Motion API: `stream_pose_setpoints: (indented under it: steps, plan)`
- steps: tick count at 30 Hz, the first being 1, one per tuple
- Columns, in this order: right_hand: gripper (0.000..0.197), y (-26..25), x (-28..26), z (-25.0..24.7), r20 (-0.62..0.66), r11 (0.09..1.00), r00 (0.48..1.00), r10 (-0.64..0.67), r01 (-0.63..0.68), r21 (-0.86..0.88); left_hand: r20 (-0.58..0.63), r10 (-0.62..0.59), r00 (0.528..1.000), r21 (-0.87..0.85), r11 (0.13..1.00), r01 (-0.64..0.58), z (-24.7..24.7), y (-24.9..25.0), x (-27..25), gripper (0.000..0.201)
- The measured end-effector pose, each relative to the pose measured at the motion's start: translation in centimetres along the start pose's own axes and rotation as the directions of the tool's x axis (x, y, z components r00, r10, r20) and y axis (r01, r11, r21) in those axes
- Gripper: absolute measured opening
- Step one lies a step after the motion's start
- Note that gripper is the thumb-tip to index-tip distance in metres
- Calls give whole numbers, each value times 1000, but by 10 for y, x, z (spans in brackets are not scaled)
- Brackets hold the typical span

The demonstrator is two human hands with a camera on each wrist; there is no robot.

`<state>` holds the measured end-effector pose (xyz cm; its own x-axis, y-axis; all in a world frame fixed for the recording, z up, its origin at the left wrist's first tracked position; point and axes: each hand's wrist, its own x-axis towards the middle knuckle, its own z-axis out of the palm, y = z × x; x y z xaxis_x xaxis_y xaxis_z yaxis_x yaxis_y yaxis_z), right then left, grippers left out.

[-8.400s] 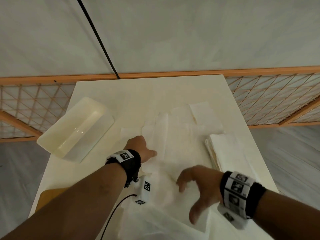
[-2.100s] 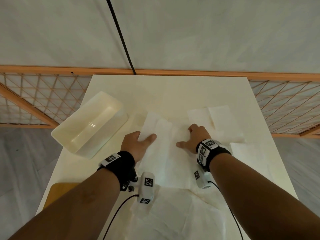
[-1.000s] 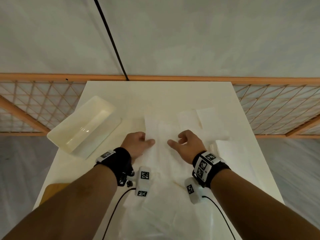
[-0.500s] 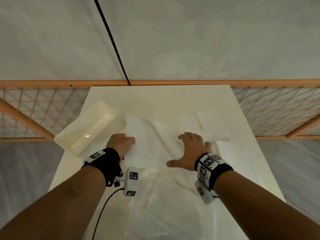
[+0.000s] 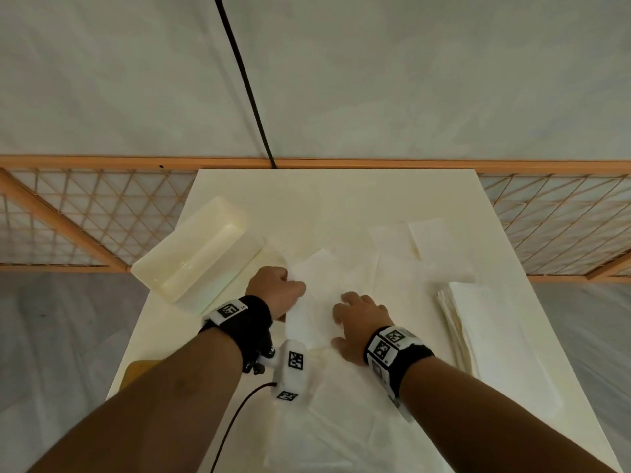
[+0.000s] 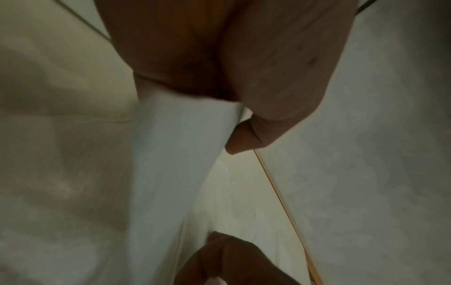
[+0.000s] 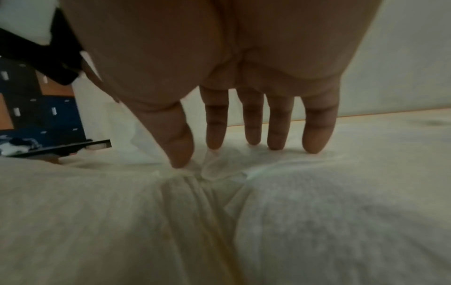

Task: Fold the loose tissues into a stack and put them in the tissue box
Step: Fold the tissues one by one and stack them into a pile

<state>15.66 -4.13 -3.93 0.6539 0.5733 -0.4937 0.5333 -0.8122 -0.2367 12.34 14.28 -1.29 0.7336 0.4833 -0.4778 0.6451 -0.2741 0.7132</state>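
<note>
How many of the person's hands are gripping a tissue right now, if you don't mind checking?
1. The left hand grips the edge of a tissue in curled fingers. The right hand only presses straight fingers on the tissue layer.

A: How many boxes?
B: One box (image 5: 201, 254), left of the hands.
A: Hands?
B: Two: the left hand (image 5: 276, 290) and the right hand (image 5: 358, 319), each with one wristband.
A: Stacks?
B: One stack (image 5: 485, 332), right of the box.
A: Loose tissues?
B: Several, overlapping; I cannot count them exactly.
</note>
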Motion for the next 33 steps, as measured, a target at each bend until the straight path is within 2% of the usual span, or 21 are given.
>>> stream_pose_setpoints:
  steps: [2,3,5,7,9,11,14,18,20,22,25,28,31,33]
  plan:
    - [27,3,1,4,1,998,999,-32,32,45,51,-56,997,-96,994,60,4,-1,1,14]
    - [23,5,1,6,17,997,998,-61,61,49,83,-77,994,-131,988,88,6,-1,2,19]
    - [34,8,0,11,65,994,991,-114,113,15,157,-118,980,-122,983,138,10,-4,3,41]
    - [47,10,-1,11,83,994,990,-112,113,-2,182,-160,970,-66,982,174,14,-10,5,54]
    - [52,10,-1,7,72,996,993,-91,91,-1,177,-202,963,-81,972,219,17,-15,6,49]
    - [52,10,0,5,87,997,994,-71,74,-31,164,-226,960,-110,963,245,20,-16,7,35]
    - [51,7,3,5,94,995,994,-51,58,-76,201,-181,963,39,984,177,27,-12,9,18]
    - [31,6,5,-1,35,999,999,3,-2,-35,172,-58,983,237,971,16,40,-15,10,13]
    - [33,11,4,-5,-6,999,999,37,-37,40,122,-22,992,300,954,-16,44,-15,9,17]
    - [41,20,1,-10,-57,979,992,112,-100,179,99,-33,995,289,957,3,46,-15,13,16]
    - [45,38,-3,-25,-157,884,937,313,-227,409,105,-111,988,132,986,97,46,-15,16,14]
    - [25,57,-6,-41,-231,754,835,499,-287,591,67,-121,990,-50,991,125,41,-17,16,14]
    - [32,69,-8,-53,-252,603,752,609,-231,764,89,-67,994,-40,997,71,32,-12,11,20]
    - [33,67,-11,-61,-289,593,752,593,-165,788,163,-44,986,5,999,43,32,-5,5,30]
